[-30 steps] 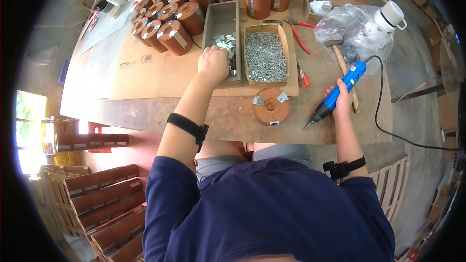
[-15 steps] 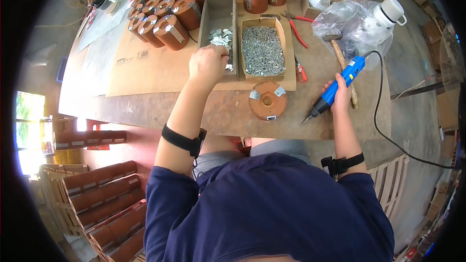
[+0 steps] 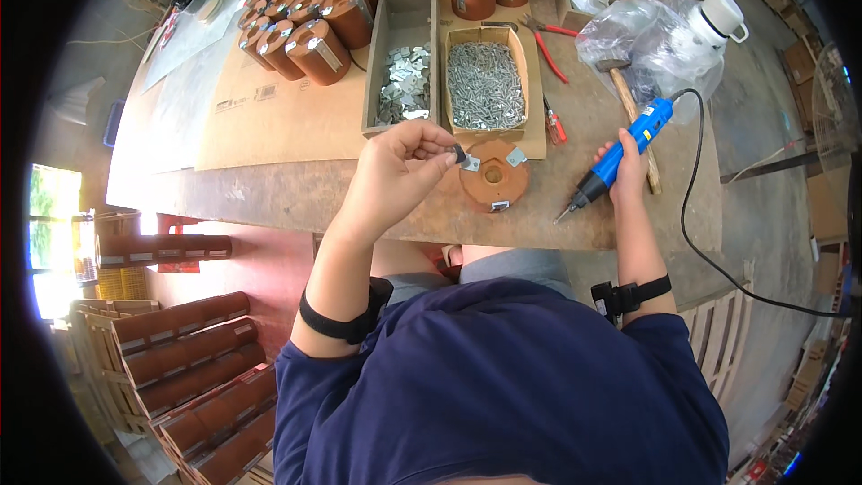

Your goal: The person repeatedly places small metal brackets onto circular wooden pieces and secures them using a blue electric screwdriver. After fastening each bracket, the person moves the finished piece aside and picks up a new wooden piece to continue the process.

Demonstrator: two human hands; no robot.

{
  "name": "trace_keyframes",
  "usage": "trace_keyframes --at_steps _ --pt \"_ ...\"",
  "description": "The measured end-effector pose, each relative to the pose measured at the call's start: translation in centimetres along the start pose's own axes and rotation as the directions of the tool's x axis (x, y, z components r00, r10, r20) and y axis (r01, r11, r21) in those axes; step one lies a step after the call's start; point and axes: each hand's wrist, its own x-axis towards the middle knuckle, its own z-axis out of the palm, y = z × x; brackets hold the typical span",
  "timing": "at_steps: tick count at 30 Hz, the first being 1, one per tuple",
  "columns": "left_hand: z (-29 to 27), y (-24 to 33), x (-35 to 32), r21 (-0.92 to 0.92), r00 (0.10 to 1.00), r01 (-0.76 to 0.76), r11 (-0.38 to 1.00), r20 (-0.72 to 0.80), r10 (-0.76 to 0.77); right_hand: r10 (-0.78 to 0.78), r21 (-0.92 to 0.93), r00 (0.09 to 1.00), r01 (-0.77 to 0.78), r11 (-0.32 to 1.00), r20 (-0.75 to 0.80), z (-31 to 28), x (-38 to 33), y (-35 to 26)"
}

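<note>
My left hand is closed, pinching a small dark-looking metal plate between thumb and fingertips. The plate is at the left edge of a reddish-brown cylinder that stands on end with a round hole in its top. Light metal tabs sit around the cylinder's rim, one of them at the upper right. My right hand is wrapped around a blue electric screwdriver. Its bit points down and left, just above or at the tabletop right of the cylinder; I cannot tell whether it touches.
Beyond my left hand, a grey wooden tray holds metal plates, beside a carton of screws. Several brown cylinders crowd the back left. Red pliers, a red-handled screwdriver, a hammer and a plastic bag lie right.
My left hand has come out of the tray toward me and right, now at the cylinder with a metal plate. My right hand with the electric screwdriver has barely moved.
</note>
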Motion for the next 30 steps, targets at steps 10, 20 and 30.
trace_keyframes --at_steps 10,20,30 --pt "4.1 0.7 -2.0 0.276 0.959 -0.282 0.919 0.077 0.271 -0.001 -0.019 1.0 0.001 1.0 -0.023 0.0 0.0 0.0" --pt "5.5 -2.1 -2.7 0.633 0.888 -0.385 0.671 0.055 0.457 -0.016 -0.01 1.0 0.016 1.0 0.002 -0.3 0.4 0.4" --pt "6.0 -4.1 -3.5 0.584 0.839 -0.458 0.671 0.034 0.543 -0.004 -0.026 1.0 0.003 1.0 -0.023 0.1 0.2 0.2"
